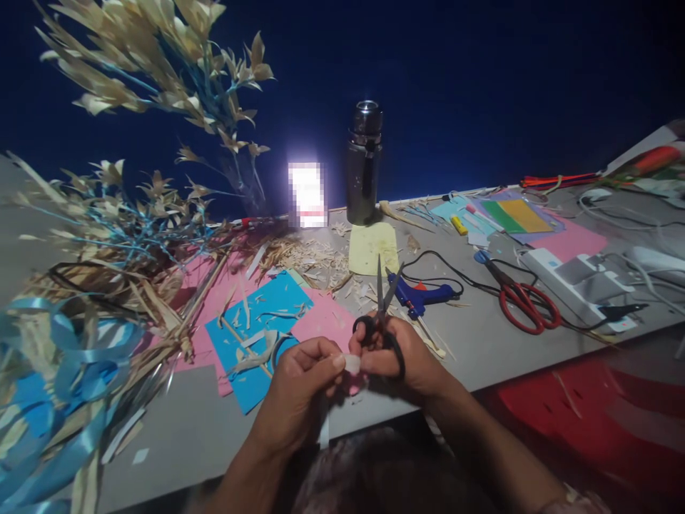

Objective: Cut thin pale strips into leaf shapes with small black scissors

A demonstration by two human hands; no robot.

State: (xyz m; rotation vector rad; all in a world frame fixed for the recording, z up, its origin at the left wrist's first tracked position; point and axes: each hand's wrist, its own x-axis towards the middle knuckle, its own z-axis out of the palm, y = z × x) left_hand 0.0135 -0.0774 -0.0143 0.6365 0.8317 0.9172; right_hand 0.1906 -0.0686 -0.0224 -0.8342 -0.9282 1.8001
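Near the table's front edge, my left hand (307, 378) pinches a small pale strip (352, 363) between thumb and fingers. The strip looks like a piece of dried husk or paper; its exact kind is hard to make out. My right hand (399, 360) is closed around black-handled scissors (382, 300), whose blades point up and stand apart. Fingertips of the right hand also touch the strip's right end. Below the hands, a bit of pink (354, 385) shows. Left of them lies a blue sheet (230, 335) with husk scraps on it.
A blue glue gun (425, 296), red-handled scissors (527, 307) and a white power strip (572, 285) with cables lie to the right. Behind stand a dark flask (364, 168) and a lit screen (307, 194). Husk flowers (160, 185) and blue ribbon (80, 357) fill the left.
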